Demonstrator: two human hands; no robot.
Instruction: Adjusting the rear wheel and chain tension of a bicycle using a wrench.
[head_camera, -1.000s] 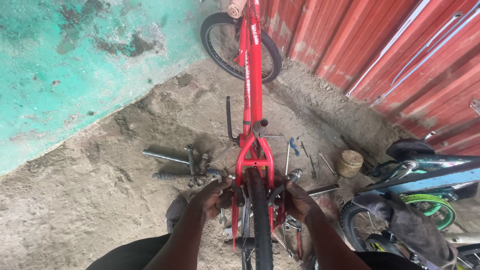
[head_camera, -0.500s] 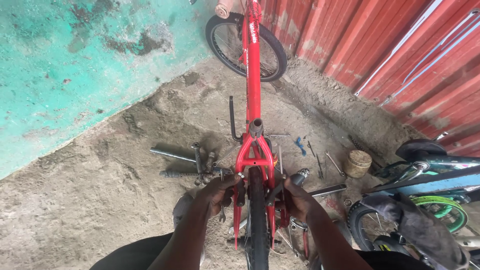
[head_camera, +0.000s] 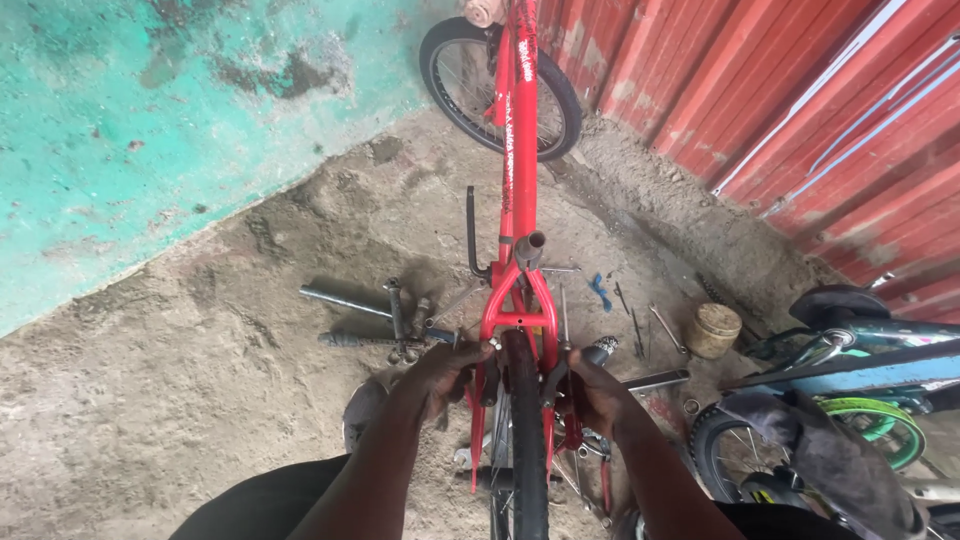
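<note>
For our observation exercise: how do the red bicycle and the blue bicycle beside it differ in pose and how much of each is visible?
The red bicycle stretches straight away from the camera, frame and both wheels visible; the blue bicycle lies across the right edge, cut off by the frame. Both the left hand and right hand rest at the red bicycle's rear tyre; no hand touches the blue one. Both stand on the dirt floor.

1. The left hand (head_camera: 448, 372) and the right hand (head_camera: 592, 392) are holding the red bike frame (head_camera: 521, 300) on each side of the back wheel (head_camera: 526, 440).
2. Tools (head_camera: 390, 320) are lying on the dirt floor (head_camera: 200, 400) just beside the frame.
</note>
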